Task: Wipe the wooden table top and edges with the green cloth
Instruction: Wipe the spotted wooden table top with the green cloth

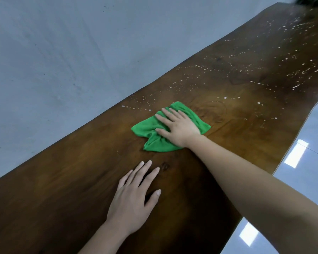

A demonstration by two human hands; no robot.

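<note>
Pressing green cloth [147, 129] flat on wooden table [246, 99] mid-top: right hand [178, 128], fingers spread. Left hand [134, 197] nearer, palm down, fingers splayed. White droplets [264, 70] far right.

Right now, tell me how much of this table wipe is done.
Done: the near stretch of the table by the left hand shows no specks. In hand: the right hand presses the green cloth flat mid-table. Left: the white specks across the far half. Whether the edges are wiped, I cannot tell.
</note>
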